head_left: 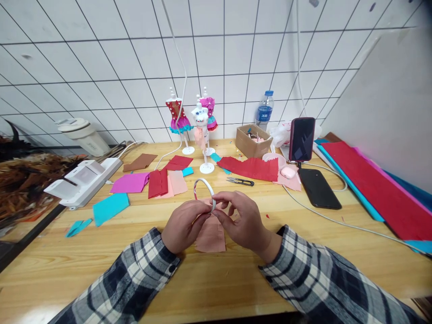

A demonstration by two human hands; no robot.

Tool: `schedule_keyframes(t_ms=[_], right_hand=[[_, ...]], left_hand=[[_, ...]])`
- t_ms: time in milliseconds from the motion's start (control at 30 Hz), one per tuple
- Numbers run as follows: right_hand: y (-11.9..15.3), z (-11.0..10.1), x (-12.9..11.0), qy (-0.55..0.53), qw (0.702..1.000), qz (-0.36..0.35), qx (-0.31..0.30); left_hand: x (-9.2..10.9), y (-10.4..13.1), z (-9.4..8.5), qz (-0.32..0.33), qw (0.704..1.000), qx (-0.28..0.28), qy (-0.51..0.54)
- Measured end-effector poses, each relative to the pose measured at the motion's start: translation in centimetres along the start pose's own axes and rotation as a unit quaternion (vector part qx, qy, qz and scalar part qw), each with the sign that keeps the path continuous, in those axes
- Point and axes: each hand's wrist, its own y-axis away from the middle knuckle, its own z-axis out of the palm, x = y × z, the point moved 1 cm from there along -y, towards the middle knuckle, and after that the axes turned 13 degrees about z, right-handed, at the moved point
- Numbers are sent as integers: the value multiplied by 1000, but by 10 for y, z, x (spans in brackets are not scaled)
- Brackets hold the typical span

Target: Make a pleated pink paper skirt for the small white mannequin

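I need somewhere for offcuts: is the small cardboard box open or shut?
Open: the cardboard box has no cover over its top, and small scraps show inside.

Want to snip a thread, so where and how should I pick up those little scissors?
Pinch the scissors by their black handles, probably from above and the front right: they lie flat, blades pointing left, and the red cloth sits just behind.

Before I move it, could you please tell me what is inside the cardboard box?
In the cardboard box, small pink scraps, a bit of blue and something dark show near the top; whatever lies beneath them is covered.
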Motion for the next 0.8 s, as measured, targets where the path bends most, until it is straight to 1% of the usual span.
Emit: schedule_keyframes(t_ms=[167, 300, 500, 600, 667, 800], right_hand=[[-2, -1, 0, -4, 1000, 2, -6], [-1, 0, 2, -4, 1000, -13, -19], [2, 2, 3, -25, 999, 31, -6], [1, 1, 3, 11, 999, 26, -18], [0, 0, 4, 25, 999, 31, -24], [-3, 0, 9, 9, 997, 62, -47]], left_hand=[[-1, -2, -1, 18, 1000, -10, -16], [-2, -3, -1, 28, 1000, -1, -13], [-2, -2, -2, 12, 1000, -6, -21], [-4, -1, -2, 21, 999, -5, -29], [-5, 0, -2, 26, 999, -14, -33], [-8, 1, -1, 19, 998, -43, -39]])
